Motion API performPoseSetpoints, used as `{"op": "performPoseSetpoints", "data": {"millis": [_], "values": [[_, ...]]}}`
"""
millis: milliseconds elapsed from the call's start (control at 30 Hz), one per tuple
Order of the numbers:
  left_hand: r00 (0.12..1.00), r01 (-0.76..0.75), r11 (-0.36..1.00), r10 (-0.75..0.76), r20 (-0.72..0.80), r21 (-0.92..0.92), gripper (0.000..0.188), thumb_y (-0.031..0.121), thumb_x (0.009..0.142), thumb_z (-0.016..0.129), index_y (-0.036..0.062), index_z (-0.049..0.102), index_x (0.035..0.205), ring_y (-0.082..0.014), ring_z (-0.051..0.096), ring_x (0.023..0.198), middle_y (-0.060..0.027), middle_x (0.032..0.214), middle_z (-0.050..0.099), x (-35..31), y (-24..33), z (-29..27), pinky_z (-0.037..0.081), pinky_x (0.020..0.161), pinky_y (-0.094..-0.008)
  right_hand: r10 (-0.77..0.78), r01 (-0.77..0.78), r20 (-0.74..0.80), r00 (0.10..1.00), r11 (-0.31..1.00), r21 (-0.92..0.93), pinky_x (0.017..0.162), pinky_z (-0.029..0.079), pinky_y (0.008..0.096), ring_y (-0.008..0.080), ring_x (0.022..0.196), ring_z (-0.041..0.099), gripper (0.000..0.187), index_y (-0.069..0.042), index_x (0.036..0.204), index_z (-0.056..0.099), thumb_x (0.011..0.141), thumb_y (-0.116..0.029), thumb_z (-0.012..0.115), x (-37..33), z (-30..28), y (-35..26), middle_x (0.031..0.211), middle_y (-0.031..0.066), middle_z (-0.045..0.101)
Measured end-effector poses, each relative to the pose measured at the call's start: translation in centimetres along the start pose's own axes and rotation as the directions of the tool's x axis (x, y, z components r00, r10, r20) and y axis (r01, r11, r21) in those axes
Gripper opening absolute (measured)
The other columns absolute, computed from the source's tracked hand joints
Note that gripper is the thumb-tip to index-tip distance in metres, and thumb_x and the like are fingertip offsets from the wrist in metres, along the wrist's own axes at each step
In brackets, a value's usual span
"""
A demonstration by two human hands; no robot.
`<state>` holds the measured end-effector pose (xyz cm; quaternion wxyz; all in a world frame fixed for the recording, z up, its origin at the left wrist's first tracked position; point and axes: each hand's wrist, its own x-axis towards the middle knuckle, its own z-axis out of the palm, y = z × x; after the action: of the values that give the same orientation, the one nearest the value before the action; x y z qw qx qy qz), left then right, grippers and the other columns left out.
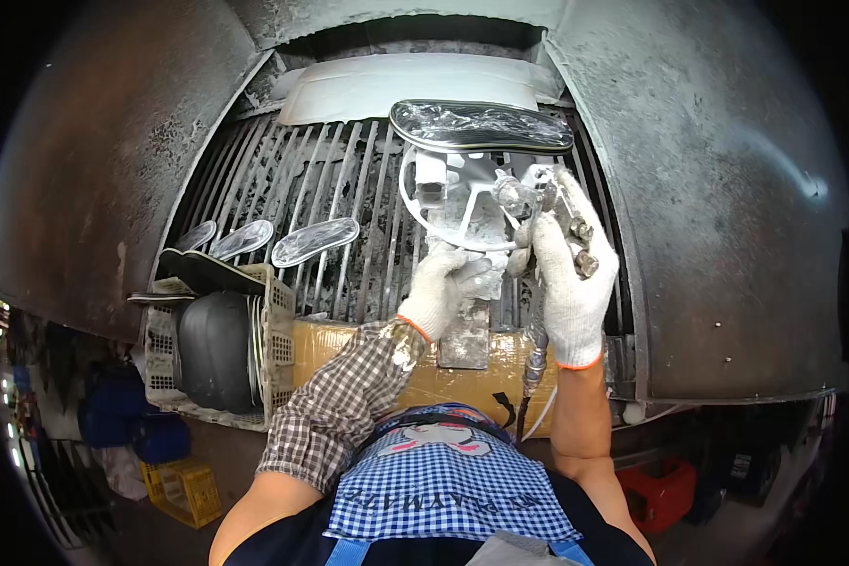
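Note:
My right hand (575,274), in a white knit glove, is wrapped round a crusted spray gun (513,196), with a taped hose (535,358) hanging below. My gloved left hand (439,288) has its fingers closed at the near rim of a white spoked wheel (408,196); part of its grip is hidden. A long dark shoe sole (481,127), with a shiny film-like surface, lies across the wheel's far side, beyond both hands. Close to the left hand sits a whitish coated block (464,330).
Slatted metal bars (335,170) lie beneath the wheel, between tall metal side panels (726,217). Three shiny soles, one being a nearer sole (316,241), rest on the left bars. A crate (281,349) of dark soles stands at left. Cardboard (349,341) covers the front edge.

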<state>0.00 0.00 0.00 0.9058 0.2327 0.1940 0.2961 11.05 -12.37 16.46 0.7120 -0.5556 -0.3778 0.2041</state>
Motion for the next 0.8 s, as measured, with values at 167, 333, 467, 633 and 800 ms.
{"op": "performPoseSetpoints", "data": {"millis": [167,333,467,633,800], "values": [[0.999,-0.025,0.998,0.027,-0.033,0.049,0.061,0.007,0.098,0.056,-0.0005,0.042,0.157,-0.0302,0.069,0.112,-0.019,0.141,0.063,-0.7,0.6,1.7,0.06,0.102,-0.0499,0.073,-0.07,-0.022,0.997,0.993,0.099,0.076,0.056,0.023,0.0079,0.086,0.068,0.053,0.007,0.153,0.052,0.104,-0.006,0.066,-0.2,-0.8,-0.5,0.121,0.0133,0.074],[1.0,-0.025,1.0,0.025,-0.017,0.013,0.06,0.007,0.098,0.056,-0.0007,0.043,0.156,-0.0299,0.072,0.11,-0.0198,0.14,0.064,-0.9,0.8,2.0,0.063,0.098,-0.0471,0.035,-0.023,-0.081,0.996,0.989,0.147,0.069,0.054,0.022,0.005,0.075,0.063,0.052,0.007,0.154,0.05,0.106,-0.006,0.065,-0.2,-1.0,-0.9,0.109,0.007,0.074],[1.0,-0.021,1.0,0.021,-0.005,0.011,0.059,0.007,0.098,0.057,-0.0011,0.044,0.155,-0.0308,0.073,0.109,-0.0203,0.139,0.065,-0.4,0.6,0.7,0.063,0.097,-0.0471,0.047,-0.028,-0.11,0.993,0.986,0.164,0.068,0.054,0.0215,0.0051,0.075,0.063,0.052,0.007,0.155,0.049,0.107,-0.007,0.064,-0.2,-1.7,-0.8,0.103,0.0056,0.072],[1.0,-0.007,1.0,0.007,-0.019,0.007,0.058,0.007,0.098,0.057,-0.0017,0.045,0.154,-0.0316,0.073,0.111,-0.021,0.138,0.066,-0.4,0.5,0.4,0.064,0.095,-0.0463,0.035,-0.009,-0.14,0.989,0.983,0.182,0.065,0.054,0.0215,0.005,0.073,0.062,0.053,0.005,0.156,0.047,0.107,-0.008,0.063,0.0,-2.4,-1.2,0.094,0.0039,0.069],[1.0,-0.018,1.0,0.018,-0.011,0.005,0.058,0.007,0.098,0.057,-0.0027,0.044,0.155,-0.0324,0.072,0.113,-0.0217,0.138,0.066,-0.4,0.5,0.5,0.063,0.096,-0.0469,0.027,0.002,-0.187,0.982,0.989,0.151,0.063,0.053,0.0213,0.0052,0.072,0.061,0.051,0.005,0.155,0.049,0.108,-0.009,0.064,0.1,-3.4,-1.2,0.093,0.0042,0.068]]}}
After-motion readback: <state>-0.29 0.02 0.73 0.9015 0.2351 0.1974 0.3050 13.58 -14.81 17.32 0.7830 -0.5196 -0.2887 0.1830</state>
